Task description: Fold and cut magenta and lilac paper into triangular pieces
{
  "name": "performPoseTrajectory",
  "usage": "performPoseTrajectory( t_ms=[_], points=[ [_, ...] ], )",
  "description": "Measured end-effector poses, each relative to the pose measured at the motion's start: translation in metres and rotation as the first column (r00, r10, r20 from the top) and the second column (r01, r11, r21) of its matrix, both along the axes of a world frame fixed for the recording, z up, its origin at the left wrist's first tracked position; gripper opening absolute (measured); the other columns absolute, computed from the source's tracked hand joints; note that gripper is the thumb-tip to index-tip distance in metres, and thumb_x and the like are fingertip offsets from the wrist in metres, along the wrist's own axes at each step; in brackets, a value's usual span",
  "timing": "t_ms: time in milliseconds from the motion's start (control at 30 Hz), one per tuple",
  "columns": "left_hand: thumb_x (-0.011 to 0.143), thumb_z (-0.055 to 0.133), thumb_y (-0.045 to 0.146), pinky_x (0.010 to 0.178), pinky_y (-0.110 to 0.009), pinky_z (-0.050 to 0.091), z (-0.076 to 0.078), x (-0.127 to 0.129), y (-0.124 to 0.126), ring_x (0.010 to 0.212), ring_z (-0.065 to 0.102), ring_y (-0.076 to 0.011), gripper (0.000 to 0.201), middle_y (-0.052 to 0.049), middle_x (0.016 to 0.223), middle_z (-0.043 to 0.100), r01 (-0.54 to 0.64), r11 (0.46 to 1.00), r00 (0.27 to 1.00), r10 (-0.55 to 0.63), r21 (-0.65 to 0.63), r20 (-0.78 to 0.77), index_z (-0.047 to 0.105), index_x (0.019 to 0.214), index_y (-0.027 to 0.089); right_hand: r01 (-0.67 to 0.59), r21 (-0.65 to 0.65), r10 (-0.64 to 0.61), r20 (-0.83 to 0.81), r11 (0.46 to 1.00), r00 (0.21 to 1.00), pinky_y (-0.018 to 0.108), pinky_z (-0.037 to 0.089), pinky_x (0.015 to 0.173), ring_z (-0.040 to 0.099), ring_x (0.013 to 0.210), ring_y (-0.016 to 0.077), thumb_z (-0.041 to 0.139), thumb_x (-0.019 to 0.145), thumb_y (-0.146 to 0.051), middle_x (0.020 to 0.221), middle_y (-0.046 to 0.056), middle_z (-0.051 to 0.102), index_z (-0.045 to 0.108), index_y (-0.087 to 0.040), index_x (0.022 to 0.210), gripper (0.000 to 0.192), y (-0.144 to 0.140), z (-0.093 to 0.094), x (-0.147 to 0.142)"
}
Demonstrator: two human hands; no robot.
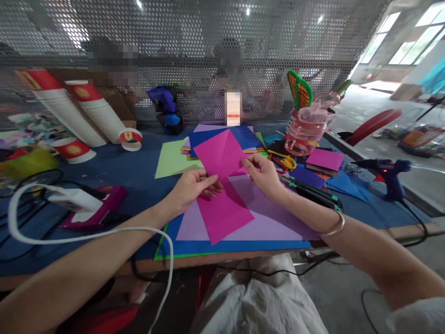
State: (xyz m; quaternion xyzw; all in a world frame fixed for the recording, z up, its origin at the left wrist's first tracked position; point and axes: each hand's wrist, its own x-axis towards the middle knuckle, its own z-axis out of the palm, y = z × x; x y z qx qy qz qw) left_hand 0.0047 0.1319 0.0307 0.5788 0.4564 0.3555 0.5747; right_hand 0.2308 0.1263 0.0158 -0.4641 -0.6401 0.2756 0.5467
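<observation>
A magenta paper sheet (pixel 222 185) is bent up across its middle, its far half raised and its near half lying on a lilac sheet (pixel 274 218). My left hand (pixel 194 185) pinches the sheet's left edge at the fold. My right hand (pixel 262 174) pinches its right edge at the fold; a bangle is on that wrist. Under the lilac sheet lie a blue sheet (pixel 243 246) and a green one, at the table's front edge.
A stack of coloured paper (pixel 215 139) lies beyond, with scissors (pixel 285 162), a pink bottle (pixel 308 132) and a blue glue gun (pixel 385 171) to the right. Paper cup stacks (pixel 69 116) and a white charger with cable (pixel 74 199) sit left. Mesh screen behind, with people beyond.
</observation>
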Motion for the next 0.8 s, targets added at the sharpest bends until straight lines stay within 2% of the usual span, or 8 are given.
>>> performPoseTrajectory(
  t_ms=[233, 367, 467, 533, 667, 733, 800],
  points=[
    [0.070, 0.084, 0.040, 0.049, -0.023, 0.050, 0.004, 0.001, 0.001, 0.052, 0.066, -0.0139, 0.029, -0.004, 0.063, 0.072, -0.064, 0.996, 0.998, 0.063, 0.065, 0.016, 0.067, 0.070, 0.017, -0.020, -0.036, 0.021, 0.015, 0.999, 1.000, 0.026, 0.037, 0.057, 0.046, 0.059, 0.0104, 0.061, 0.092, -0.049, 0.067, -0.004, 0.052, 0.059, -0.021, 0.077, 0.032, -0.002, 0.004, -0.002],
    [0.078, 0.078, 0.044, 0.048, -0.023, 0.048, 0.006, 0.002, 0.000, 0.049, 0.062, -0.0134, 0.031, -0.004, 0.059, 0.069, -0.068, 0.993, 0.998, 0.067, 0.096, 0.015, 0.066, 0.065, 0.019, -0.087, -0.189, 0.080, -0.041, 0.978, 0.996, 0.025, 0.033, 0.049, 0.041, 0.050, 0.0091, 0.064, 0.090, -0.056, 0.056, -0.007, 0.044, 0.049, -0.024, 0.067, 0.042, -0.001, 0.004, -0.001],
    [0.084, 0.073, 0.051, 0.046, -0.023, 0.046, 0.008, 0.001, 0.000, 0.044, 0.058, -0.0132, 0.042, 0.000, 0.045, 0.056, -0.109, 0.978, 0.994, 0.108, 0.177, 0.013, 0.063, 0.057, 0.021, -0.155, -0.309, 0.104, -0.176, 0.938, 0.979, 0.023, 0.032, 0.044, 0.039, 0.046, 0.0085, 0.069, 0.087, -0.059, 0.052, -0.007, 0.043, 0.047, -0.024, 0.065, 0.047, 0.001, 0.008, 0.001],
    [0.085, 0.072, 0.055, 0.046, -0.024, 0.045, 0.009, 0.001, 0.000, 0.042, 0.056, -0.0135, 0.047, 0.002, 0.039, 0.049, -0.120, 0.970, 0.993, 0.121, 0.210, 0.009, 0.061, 0.053, 0.022, -0.146, -0.338, 0.052, -0.272, 0.930, 0.961, 0.021, 0.034, 0.043, 0.039, 0.046, 0.0080, 0.073, 0.086, -0.057, 0.054, -0.007, 0.044, 0.048, -0.023, 0.066, 0.046, 0.002, 0.013, 0.002],
    [0.084, 0.072, 0.054, 0.045, -0.023, 0.044, 0.010, 0.001, 0.001, 0.042, 0.055, -0.0127, 0.045, 0.000, 0.042, 0.053, -0.136, 0.969, 0.991, 0.134, 0.204, 0.022, 0.063, 0.055, 0.022, -0.041, -0.330, -0.100, -0.400, 0.943, 0.911, 0.018, 0.036, 0.042, 0.041, 0.049, 0.0072, 0.073, 0.091, -0.045, 0.057, -0.008, 0.048, 0.054, -0.022, 0.072, 0.035, 0.006, 0.022, 0.006],
    [0.085, 0.070, 0.054, 0.042, -0.023, 0.041, 0.009, 0.001, 0.002, 0.042, 0.056, -0.0130, 0.043, -0.001, 0.045, 0.056, -0.150, 0.969, 0.989, 0.151, 0.199, 0.011, 0.064, 0.058, 0.020, -0.068, -0.402, -0.089, -0.359, 0.913, 0.929, 0.017, 0.035, 0.040, 0.042, 0.047, 0.0072, 0.067, 0.096, -0.040, 0.056, -0.007, 0.049, 0.059, -0.021, 0.075, 0.029, 0.005, 0.023, 0.005],
    [0.085, 0.069, 0.054, 0.040, -0.022, 0.038, 0.008, 0.000, 0.003, 0.042, 0.056, -0.0136, 0.042, -0.001, 0.046, 0.058, -0.154, 0.966, 0.987, 0.161, 0.206, -0.014, 0.064, 0.060, 0.020, -0.139, -0.505, -0.009, -0.280, 0.852, 0.960, 0.017, 0.032, 0.037, 0.042, 0.044, 0.0072, 0.064, 0.098, -0.038, 0.053, -0.006, 0.049, 0.065, -0.019, 0.076, 0.029, 0.002, 0.021, 0.002]
  ],
)
